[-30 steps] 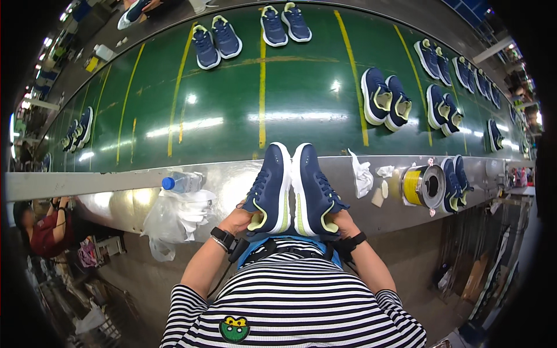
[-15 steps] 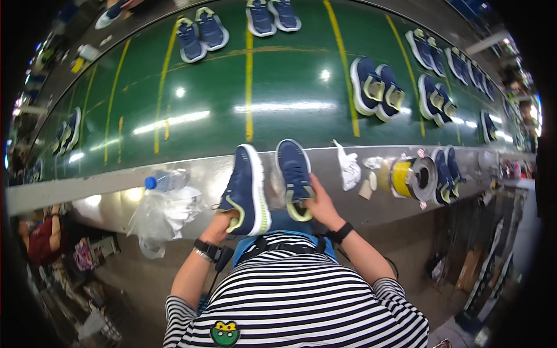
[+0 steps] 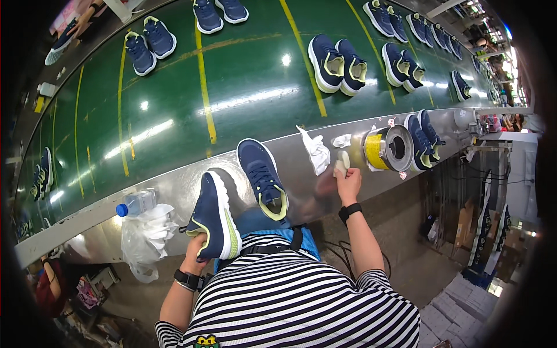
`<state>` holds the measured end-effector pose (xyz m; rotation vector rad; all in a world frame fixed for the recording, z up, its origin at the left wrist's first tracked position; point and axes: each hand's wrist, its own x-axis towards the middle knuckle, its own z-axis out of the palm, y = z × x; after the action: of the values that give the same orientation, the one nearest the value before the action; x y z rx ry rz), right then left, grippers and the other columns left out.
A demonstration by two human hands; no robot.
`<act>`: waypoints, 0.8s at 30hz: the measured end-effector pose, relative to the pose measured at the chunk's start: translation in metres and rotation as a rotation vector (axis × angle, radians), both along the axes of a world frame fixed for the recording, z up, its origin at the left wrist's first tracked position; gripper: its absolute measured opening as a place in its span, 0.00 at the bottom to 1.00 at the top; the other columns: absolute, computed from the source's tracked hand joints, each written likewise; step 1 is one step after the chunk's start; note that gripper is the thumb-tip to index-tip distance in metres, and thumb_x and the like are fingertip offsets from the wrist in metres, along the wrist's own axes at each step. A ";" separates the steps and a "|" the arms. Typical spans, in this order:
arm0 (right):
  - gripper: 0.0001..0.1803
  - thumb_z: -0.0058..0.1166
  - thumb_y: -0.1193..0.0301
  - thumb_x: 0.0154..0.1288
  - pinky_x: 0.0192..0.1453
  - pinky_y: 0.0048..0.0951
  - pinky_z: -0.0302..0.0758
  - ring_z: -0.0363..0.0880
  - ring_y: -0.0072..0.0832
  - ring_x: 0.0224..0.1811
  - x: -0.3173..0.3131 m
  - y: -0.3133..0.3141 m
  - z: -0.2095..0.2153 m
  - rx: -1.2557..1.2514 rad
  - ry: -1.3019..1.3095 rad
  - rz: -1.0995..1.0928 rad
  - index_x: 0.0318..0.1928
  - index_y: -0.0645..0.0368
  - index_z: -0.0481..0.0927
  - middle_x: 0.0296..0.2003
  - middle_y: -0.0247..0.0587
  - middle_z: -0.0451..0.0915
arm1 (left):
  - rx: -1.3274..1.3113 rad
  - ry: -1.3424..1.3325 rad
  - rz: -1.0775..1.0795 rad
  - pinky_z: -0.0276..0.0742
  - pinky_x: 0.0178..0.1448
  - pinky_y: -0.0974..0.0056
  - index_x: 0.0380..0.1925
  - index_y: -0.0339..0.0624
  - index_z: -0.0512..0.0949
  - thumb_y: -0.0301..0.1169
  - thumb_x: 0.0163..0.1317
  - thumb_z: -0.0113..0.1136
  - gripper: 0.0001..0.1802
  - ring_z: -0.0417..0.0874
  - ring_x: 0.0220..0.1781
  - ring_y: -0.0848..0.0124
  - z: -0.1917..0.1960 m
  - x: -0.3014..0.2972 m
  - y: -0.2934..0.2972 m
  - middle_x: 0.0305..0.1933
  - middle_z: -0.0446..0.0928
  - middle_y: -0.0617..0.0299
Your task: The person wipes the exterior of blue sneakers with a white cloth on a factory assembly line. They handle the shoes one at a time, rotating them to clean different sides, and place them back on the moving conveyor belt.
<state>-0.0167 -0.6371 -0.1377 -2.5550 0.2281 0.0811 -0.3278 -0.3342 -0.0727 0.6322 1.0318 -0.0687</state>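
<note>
My left hand (image 3: 196, 250) is closed on the heel of a navy sneaker (image 3: 210, 216), tipped so its white sole and pale green heel edge face right. The matching navy sneaker (image 3: 260, 173) rests on the metal ledge just right of it, toe pointing away, with no hand on it. Farther right, my right hand (image 3: 349, 187) pinches a small pale beige block (image 3: 340, 165) at the ledge; its fingertips partly cover the block. Close by stand a round tin (image 3: 374, 152) with a yellow label and a crumpled white cloth (image 3: 315, 152).
Beyond the ledge runs a green conveyor belt (image 3: 243, 75) with yellow lines, carrying several pairs of navy sneakers. A clear bottle (image 3: 139, 203) with a blue cap and a plastic bag (image 3: 136, 243) are at the left. Another sneaker pair (image 3: 418, 142) stands right of the tin.
My right hand has let go of the second sneaker, moved right and taken hold of the beige block. The left-hand sneaker stays held. The whole view has shifted to the right.
</note>
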 end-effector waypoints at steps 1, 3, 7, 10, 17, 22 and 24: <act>0.24 0.63 0.63 0.45 0.44 0.35 0.68 0.71 0.37 0.37 -0.001 0.002 -0.003 -0.090 -0.008 -0.006 0.38 0.65 0.68 0.33 0.47 0.71 | -0.027 0.012 0.012 0.75 0.36 0.69 0.34 0.33 0.74 0.23 0.53 0.48 0.09 0.79 0.32 0.72 -0.001 -0.002 0.001 0.32 0.76 0.60; 0.29 0.66 0.61 0.42 0.42 0.34 0.69 0.71 0.35 0.35 0.001 -0.001 -0.011 -0.059 -0.007 -0.032 0.39 0.66 0.68 0.31 0.45 0.71 | -0.082 0.030 0.039 0.75 0.35 0.69 0.33 0.34 0.75 0.22 0.52 0.48 0.09 0.78 0.31 0.72 -0.001 0.000 0.004 0.31 0.76 0.60; 0.30 0.66 0.62 0.42 0.46 0.37 0.66 0.68 0.38 0.40 0.005 0.002 0.000 -0.006 0.001 -0.062 0.41 0.66 0.67 0.34 0.47 0.70 | 0.235 -0.042 -0.193 0.73 0.34 0.70 0.29 0.34 0.75 0.21 0.51 0.48 0.07 0.77 0.30 0.73 -0.019 -0.017 0.000 0.30 0.75 0.61; 0.32 0.66 0.63 0.41 0.45 0.35 0.68 0.68 0.37 0.38 0.016 -0.006 -0.002 -0.006 -0.141 0.005 0.44 0.65 0.66 0.36 0.47 0.68 | 0.329 -0.033 -0.261 0.73 0.33 0.71 0.27 0.34 0.76 0.20 0.50 0.49 0.07 0.77 0.30 0.73 -0.008 -0.008 -0.002 0.30 0.76 0.60; 0.24 0.68 0.59 0.42 0.33 0.32 0.73 0.73 0.28 0.24 0.024 -0.054 -0.056 0.059 0.232 -0.173 0.28 0.65 0.70 0.22 0.39 0.74 | -0.028 0.063 0.002 0.71 0.25 0.72 0.24 0.35 0.76 0.24 0.50 0.50 0.05 0.76 0.24 0.74 -0.006 0.002 -0.003 0.26 0.75 0.60; 0.12 0.60 0.68 0.52 0.27 0.25 0.70 0.71 0.19 0.24 0.012 -0.040 0.006 0.596 0.664 -0.363 0.29 0.59 0.71 0.22 0.33 0.73 | -0.079 0.096 0.025 0.64 0.14 0.73 0.26 0.36 0.76 0.24 0.49 0.51 0.05 0.73 0.17 0.77 -0.009 0.001 -0.006 0.23 0.74 0.62; 0.08 0.54 0.71 0.57 0.30 0.25 0.73 0.73 0.22 0.30 -0.008 -0.005 0.050 0.814 0.628 -0.318 0.35 0.58 0.70 0.29 0.35 0.74 | -0.096 0.097 0.023 0.63 0.13 0.73 0.26 0.36 0.75 0.24 0.48 0.51 0.06 0.73 0.17 0.77 -0.011 0.000 -0.007 0.23 0.74 0.62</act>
<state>-0.0243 -0.6418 -0.0878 -1.5989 0.6760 0.7017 -0.3282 -0.3408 -0.0832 0.5333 1.1228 -0.1288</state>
